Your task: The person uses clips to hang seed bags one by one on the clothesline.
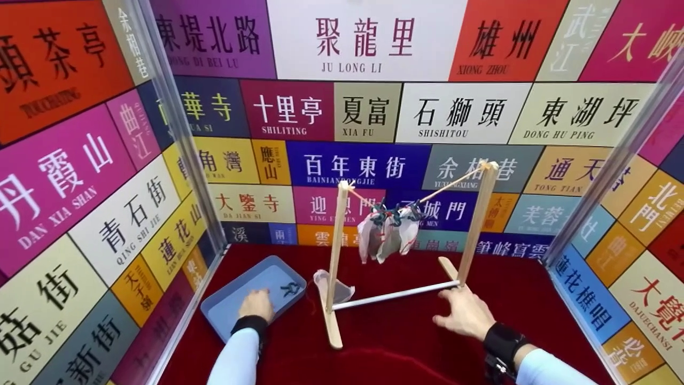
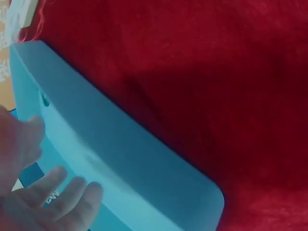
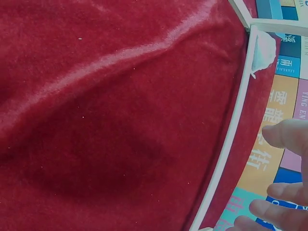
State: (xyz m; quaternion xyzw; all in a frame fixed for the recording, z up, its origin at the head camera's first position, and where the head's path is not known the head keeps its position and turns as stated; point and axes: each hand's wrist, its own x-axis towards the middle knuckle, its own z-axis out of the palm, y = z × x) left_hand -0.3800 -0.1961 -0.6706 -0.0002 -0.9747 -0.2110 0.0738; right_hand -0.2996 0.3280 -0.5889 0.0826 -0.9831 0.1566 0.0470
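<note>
In the head view my left hand [image 1: 256,305] is over the blue tray [image 1: 218,315], left of the wooden rack. Its fingers are loosely bent and hold nothing. Dark green clips [image 1: 290,289] lie at the tray's far right corner. My right hand [image 1: 466,314] is beside the foot of the rack's right post [image 1: 478,224], thumb and fingers spread and nothing in them; whether it touches the foot I cannot tell. Between the posts, small white cloth pieces [image 1: 393,238] hang from the sagging string [image 1: 454,184], held by dark green clips [image 1: 409,211].
A white crossbar [image 1: 395,295] joins the rack's feet low down. Near the left post [image 1: 337,240] a small whitish mesh piece [image 1: 342,292] lies on the red velvet cloth [image 1: 406,342]. Printed sign panels [image 1: 355,160] stand behind and at both sides.
</note>
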